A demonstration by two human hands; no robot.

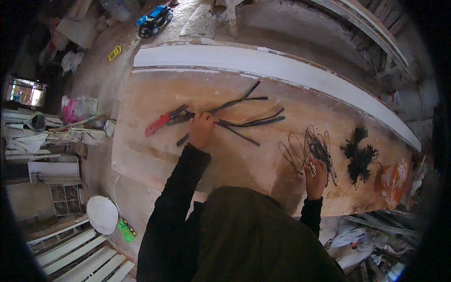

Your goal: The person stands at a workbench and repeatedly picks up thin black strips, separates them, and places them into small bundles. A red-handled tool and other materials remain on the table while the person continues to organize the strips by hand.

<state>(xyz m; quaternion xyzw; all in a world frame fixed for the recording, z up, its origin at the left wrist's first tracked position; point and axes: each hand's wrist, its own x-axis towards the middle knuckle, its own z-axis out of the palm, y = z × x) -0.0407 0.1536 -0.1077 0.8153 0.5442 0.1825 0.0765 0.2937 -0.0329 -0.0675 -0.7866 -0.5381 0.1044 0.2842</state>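
Observation:
My left hand [202,130] is closed over the middle of several long black strips [249,123], pressed together on the wooden board. Their loose ends fan out to the right, and shorter ends stick out to the left. Just left of this hand lies a flat red tool [159,125] with a dark end, which looks like a utility knife. Over on the right, my right hand [315,177] pinches thin black wire [320,149] lying in loose loops. The exact spot between its fingertips is too small to make out.
The wooden board [235,174] has a white-painted beam [206,55] along its far side. A bushy black bundle [360,155] and an orange, paint-smeared object [393,181] lie at the right. A white round stool [102,215] and toy vehicles [155,21] are on the floor.

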